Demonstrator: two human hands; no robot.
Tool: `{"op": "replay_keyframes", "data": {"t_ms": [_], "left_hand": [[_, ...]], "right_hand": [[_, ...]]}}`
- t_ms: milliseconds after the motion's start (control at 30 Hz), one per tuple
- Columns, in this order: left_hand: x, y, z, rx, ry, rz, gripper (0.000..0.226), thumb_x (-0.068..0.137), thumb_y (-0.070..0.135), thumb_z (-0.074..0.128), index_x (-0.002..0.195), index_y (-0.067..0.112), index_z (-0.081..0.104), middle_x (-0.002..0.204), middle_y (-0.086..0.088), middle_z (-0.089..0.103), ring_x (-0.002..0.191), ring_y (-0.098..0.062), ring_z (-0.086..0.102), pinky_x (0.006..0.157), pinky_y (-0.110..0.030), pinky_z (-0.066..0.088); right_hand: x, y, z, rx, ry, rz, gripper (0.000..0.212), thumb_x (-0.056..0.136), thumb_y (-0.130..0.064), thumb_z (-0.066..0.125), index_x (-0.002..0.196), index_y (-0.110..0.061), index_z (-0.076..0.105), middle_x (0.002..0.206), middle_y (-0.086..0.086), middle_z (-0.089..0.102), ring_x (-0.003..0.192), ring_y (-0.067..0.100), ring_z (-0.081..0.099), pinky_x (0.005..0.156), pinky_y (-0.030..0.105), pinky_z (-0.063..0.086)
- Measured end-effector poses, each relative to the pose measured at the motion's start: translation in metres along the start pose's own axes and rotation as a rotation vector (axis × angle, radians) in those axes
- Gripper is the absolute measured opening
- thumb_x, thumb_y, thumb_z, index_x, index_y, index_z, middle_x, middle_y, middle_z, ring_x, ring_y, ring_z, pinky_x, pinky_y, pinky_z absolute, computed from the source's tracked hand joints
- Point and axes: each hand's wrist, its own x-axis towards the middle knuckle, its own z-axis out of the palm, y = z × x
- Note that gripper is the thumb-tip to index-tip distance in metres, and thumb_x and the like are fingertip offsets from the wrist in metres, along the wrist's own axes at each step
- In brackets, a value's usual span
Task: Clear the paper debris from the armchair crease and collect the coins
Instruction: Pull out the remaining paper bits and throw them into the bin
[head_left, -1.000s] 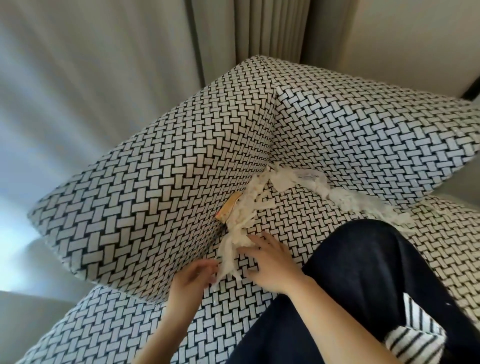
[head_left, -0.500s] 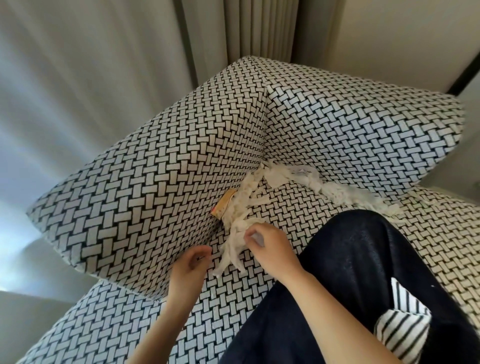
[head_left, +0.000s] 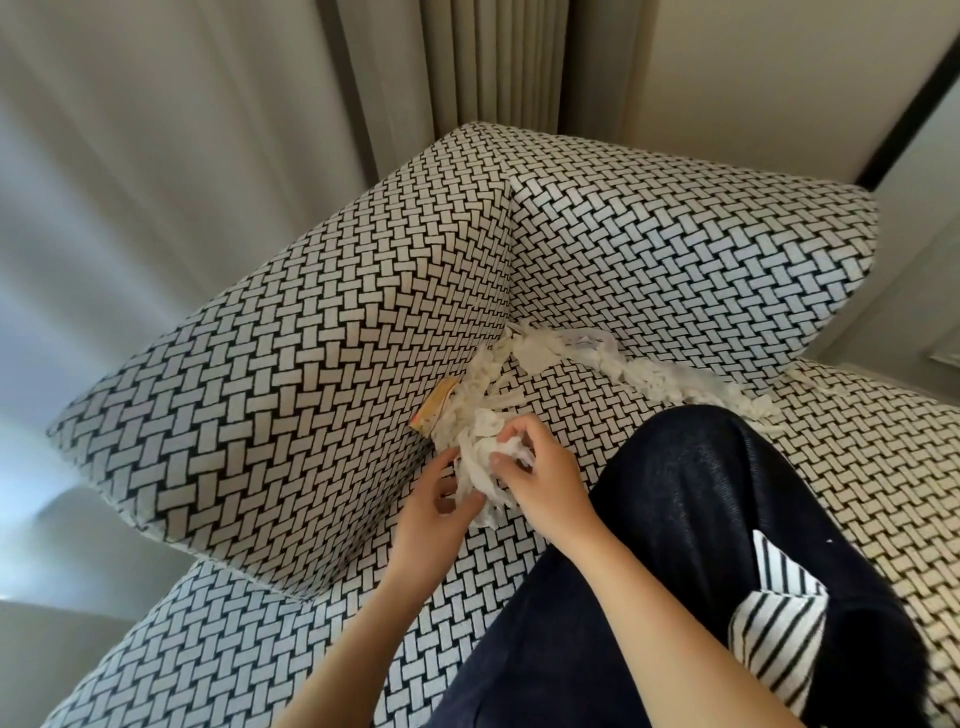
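Observation:
White shredded paper debris (head_left: 631, 366) fills the crease of the black-and-white woven armchair (head_left: 291, 374), running along the left arm and the backrest. My right hand (head_left: 540, 475) grips a bunch of white paper strips (head_left: 480, 467) lifted off the seat near the left arm. My left hand (head_left: 434, 512) holds the lower end of that same bunch from below. A small tan and orange scrap (head_left: 434, 413) sticks out of the crease against the arm. No coins are visible.
My knee in dark trousers (head_left: 727, 519) rests on the seat cushion (head_left: 857, 467), right of the hands. A striped cloth (head_left: 774, 618) lies at the lower right. Grey curtains (head_left: 156, 156) hang behind the chair.
My right hand has gathered loose strips off the seat and lifted them into a bunch. My left hand has come up from the seat edge to take hold of the bunch.

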Motion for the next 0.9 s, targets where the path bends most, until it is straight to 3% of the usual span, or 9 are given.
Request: {"op": "replay_keyframes", "data": {"t_ms": [133,233,300,400,567,733,900], "left_hand": [[-0.003,0.01,0.0,-0.118,-0.012,0.004,0.024,0.094,0.029,0.052,0.111,0.047,0.052,0.096,0.02,0.069,0.088,0.005,0.064,0.067,-0.01,0.049],[-0.002,0.016,-0.002,-0.181,0.003,-0.014,0.025,0.096,0.04,0.044,0.115,0.036,0.059,0.11,0.006,0.068,0.102,-0.012,0.063,0.086,-0.03,0.051],[0.0,0.019,-0.004,-0.188,0.023,-0.012,0.026,0.094,0.041,0.046,0.112,0.03,0.062,0.106,0.003,0.069,0.1,-0.015,0.064,0.09,-0.035,0.05],[0.004,0.021,-0.006,-0.128,0.08,-0.027,0.011,0.09,0.03,0.059,0.1,0.035,0.062,0.097,0.006,0.07,0.092,-0.01,0.066,0.077,-0.025,0.05],[0.007,0.022,-0.013,-0.012,0.109,0.017,0.021,0.088,0.014,0.063,0.107,0.021,0.064,0.091,0.006,0.07,0.077,-0.002,0.066,0.055,-0.007,0.045],[0.005,0.025,-0.023,-0.033,0.162,0.057,0.019,0.089,0.013,0.062,0.106,0.02,0.065,0.092,0.006,0.07,0.077,0.003,0.065,0.055,-0.004,0.045],[0.001,0.027,-0.036,-0.068,0.203,0.063,0.018,0.089,0.013,0.062,0.1,0.027,0.064,0.09,0.009,0.07,0.076,0.006,0.065,0.054,-0.005,0.046]], "right_hand": [[-0.001,-0.003,-0.002,0.119,-0.017,0.021,0.03,0.089,-0.008,0.061,0.113,-0.024,0.053,0.11,-0.006,0.063,0.093,0.0,0.063,0.075,0.018,0.054],[-0.002,-0.004,-0.002,0.084,-0.049,-0.009,0.03,0.088,-0.01,0.063,0.114,-0.024,0.058,0.108,-0.018,0.061,0.098,-0.013,0.056,0.08,0.005,0.045],[-0.003,-0.004,-0.001,0.063,-0.057,-0.02,0.028,0.087,-0.01,0.064,0.112,-0.023,0.06,0.104,-0.02,0.061,0.097,-0.017,0.054,0.08,0.004,0.044],[-0.005,-0.004,-0.001,0.042,-0.052,-0.023,0.027,0.086,-0.011,0.065,0.11,-0.024,0.062,0.109,-0.013,0.064,0.103,-0.006,0.057,0.084,0.006,0.043],[-0.007,-0.009,-0.003,0.092,-0.062,-0.011,0.031,0.082,-0.015,0.07,0.109,-0.027,0.062,0.107,-0.017,0.064,0.101,-0.005,0.058,0.083,0.01,0.045],[-0.009,-0.009,-0.007,0.097,-0.004,-0.013,0.048,0.077,-0.01,0.074,0.119,-0.029,0.058,0.109,-0.014,0.062,0.093,-0.006,0.059,0.078,0.008,0.047],[-0.009,-0.011,-0.007,0.072,0.019,-0.066,0.031,0.083,-0.007,0.068,0.112,-0.018,0.064,0.107,-0.013,0.064,0.098,-0.007,0.059,0.084,0.008,0.046]]}}
